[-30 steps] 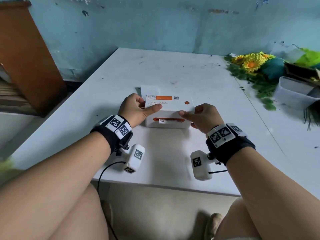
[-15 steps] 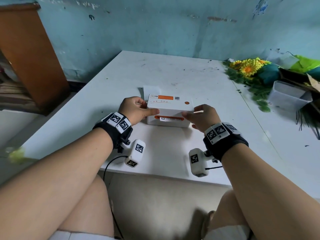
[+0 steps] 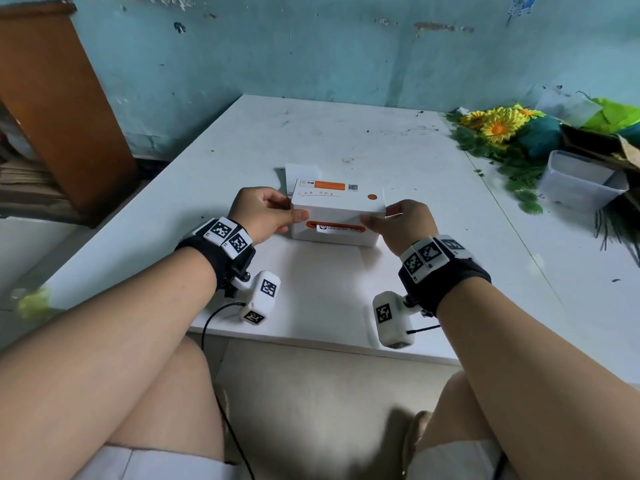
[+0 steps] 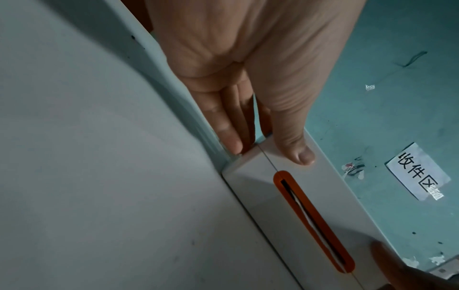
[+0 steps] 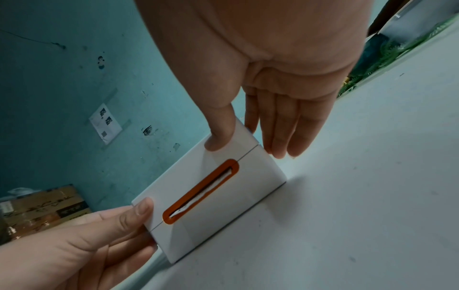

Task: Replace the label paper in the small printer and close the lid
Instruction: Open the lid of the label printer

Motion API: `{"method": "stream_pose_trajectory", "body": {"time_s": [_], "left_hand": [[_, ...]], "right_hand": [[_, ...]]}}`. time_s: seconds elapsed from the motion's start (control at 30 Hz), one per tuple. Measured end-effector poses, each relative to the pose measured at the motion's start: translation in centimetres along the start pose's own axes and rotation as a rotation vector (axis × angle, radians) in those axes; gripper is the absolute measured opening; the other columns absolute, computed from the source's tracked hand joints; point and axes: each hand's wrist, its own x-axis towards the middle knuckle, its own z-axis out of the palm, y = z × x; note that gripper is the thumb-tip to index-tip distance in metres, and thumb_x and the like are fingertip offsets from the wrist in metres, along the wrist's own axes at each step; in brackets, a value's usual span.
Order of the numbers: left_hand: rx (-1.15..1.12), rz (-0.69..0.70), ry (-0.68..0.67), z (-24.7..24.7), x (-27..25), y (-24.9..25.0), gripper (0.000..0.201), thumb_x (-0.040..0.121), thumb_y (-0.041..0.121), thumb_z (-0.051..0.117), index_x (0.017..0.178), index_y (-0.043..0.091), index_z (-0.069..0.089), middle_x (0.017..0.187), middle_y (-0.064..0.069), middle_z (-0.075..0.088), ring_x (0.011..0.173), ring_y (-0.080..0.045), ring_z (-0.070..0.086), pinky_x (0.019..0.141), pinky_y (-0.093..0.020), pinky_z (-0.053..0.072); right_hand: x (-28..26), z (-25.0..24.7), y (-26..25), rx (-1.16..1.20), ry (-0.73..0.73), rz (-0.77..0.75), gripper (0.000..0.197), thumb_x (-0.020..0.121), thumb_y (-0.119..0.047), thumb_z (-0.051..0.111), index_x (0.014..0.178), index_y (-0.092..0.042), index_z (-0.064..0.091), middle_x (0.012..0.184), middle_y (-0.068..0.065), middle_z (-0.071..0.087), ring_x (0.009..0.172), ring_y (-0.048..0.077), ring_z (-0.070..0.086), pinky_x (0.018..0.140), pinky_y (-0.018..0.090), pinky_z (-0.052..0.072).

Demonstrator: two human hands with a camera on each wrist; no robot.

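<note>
The small white printer (image 3: 337, 206) stands on the white table (image 3: 346, 140) with its lid down; the lid carries an orange stripe and an orange button. A strip of label paper (image 3: 334, 228) shows in the orange-rimmed front slot (image 5: 211, 188). My left hand (image 3: 263, 216) grips the printer's left end, thumb (image 4: 295, 149) on the front above the seam and fingers along the side. At the right end my right hand (image 3: 405, 226) holds it the same way, thumb (image 5: 219, 137) on the front face and fingers beside the right side.
A white sheet (image 3: 301, 173) lies just behind the printer. Artificial flowers (image 3: 498, 124) and a clear plastic tub (image 3: 581, 181) sit at the table's right. A brown cabinet (image 3: 59, 109) stands at the left. The table's front edge (image 3: 311, 341) is near my wrists.
Both hands stay on the printer's ends with the thumbs on its front. The lid stays down. The head view has shifted a little.
</note>
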Motion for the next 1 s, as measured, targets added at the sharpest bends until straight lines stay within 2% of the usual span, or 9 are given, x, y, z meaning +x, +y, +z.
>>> {"method": "stream_pose_trajectory", "body": {"time_s": [0.1,0.2,0.27,0.37,0.43,0.57,0.67,0.77,1.0], "left_hand": [[0.015,0.025,-0.008,0.0,0.1,-0.1,0.038,0.073,0.013,0.097,0.099,0.005,0.071,0.106,-0.018,0.080,0.087,-0.023,0.075,0.090,-0.045,0.066],[0.047,0.033,-0.023,-0.1,0.2,0.0,0.035,0.073,0.014,0.097,0.094,0.009,0.069,0.105,-0.018,0.080,0.090,-0.026,0.077,0.091,-0.047,0.065],[0.083,0.028,-0.043,-0.2,0.3,0.3,0.036,0.073,0.016,0.098,0.093,0.010,0.068,0.105,-0.016,0.080,0.091,-0.025,0.077,0.091,-0.048,0.065],[0.161,0.023,-0.078,-0.4,0.4,0.8,0.039,0.072,0.020,0.098,0.093,0.009,0.067,0.108,-0.017,0.080,0.095,-0.026,0.076,0.089,-0.049,0.066],[0.184,0.017,-0.086,-0.4,0.3,1.0,0.039,0.073,0.020,0.098,0.095,0.008,0.067,0.110,-0.017,0.080,0.106,-0.032,0.077,0.089,-0.049,0.065],[0.204,-0.002,-0.103,-0.4,0.2,1.3,0.043,0.074,0.021,0.097,0.102,0.004,0.069,0.112,-0.016,0.079,0.110,-0.033,0.076,0.091,-0.051,0.065],[0.249,0.001,-0.126,-0.4,0.0,1.6,0.045,0.068,0.025,0.101,0.092,0.011,0.066,0.111,-0.019,0.079,0.108,-0.037,0.076,0.092,-0.054,0.064],[0.278,0.033,-0.126,-0.1,-0.1,1.7,0.050,0.059,0.028,0.104,0.083,0.014,0.062,0.107,-0.023,0.079,0.104,-0.042,0.076,0.089,-0.058,0.064],[0.287,0.069,-0.124,0.1,-0.6,1.8,0.047,0.063,0.026,0.103,0.081,0.014,0.062,0.105,-0.021,0.079,0.093,-0.031,0.078,0.090,-0.054,0.064]], "right_hand": [[-0.1,0.0,0.2,0.006,-0.005,0.004,0.038,0.087,-0.043,0.085,0.108,-0.019,0.064,0.088,-0.004,0.069,0.073,0.013,0.063,0.056,0.024,0.039],[0.0,0.0,0.4,-0.037,-0.021,-0.022,0.033,0.091,-0.039,0.081,0.107,-0.021,0.059,0.105,-0.002,0.072,0.091,0.020,0.065,0.061,0.026,0.041],[-0.1,0.0,0.3,-0.057,-0.036,-0.038,0.032,0.092,-0.037,0.080,0.107,-0.020,0.057,0.107,-0.001,0.072,0.094,0.023,0.067,0.065,0.029,0.045],[0.2,-0.2,0.4,-0.004,-0.080,-0.007,0.035,0.088,-0.038,0.085,0.105,-0.020,0.060,0.112,0.003,0.076,0.100,0.030,0.076,0.086,0.041,0.062],[0.2,-0.5,0.4,0.093,-0.119,0.046,0.040,0.082,-0.040,0.091,0.102,-0.022,0.061,0.113,0.008,0.077,0.105,0.031,0.077,0.097,0.049,0.063],[0.0,-1.0,0.4,0.189,-0.154,0.091,0.047,0.080,-0.035,0.094,0.112,-0.017,0.065,0.109,0.013,0.080,0.109,0.029,0.078,0.098,0.048,0.064],[-0.1,-0.9,0.6,0.130,-0.133,0.053,0.046,0.074,-0.043,0.096,0.098,-0.024,0.061,0.110,0.012,0.080,0.106,0.031,0.079,0.098,0.055,0.063],[0.1,-1.0,1.0,0.088,-0.118,0.020,0.049,0.068,-0.050,0.095,0.091,-0.028,0.059,0.114,0.010,0.078,0.104,0.030,0.077,0.096,0.055,0.063],[0.1,-1.2,1.2,0.068,-0.089,-0.013,0.045,0.074,-0.047,0.094,0.088,-0.027,0.056,0.112,0.009,0.076,0.105,0.031,0.075,0.096,0.056,0.063]]}}
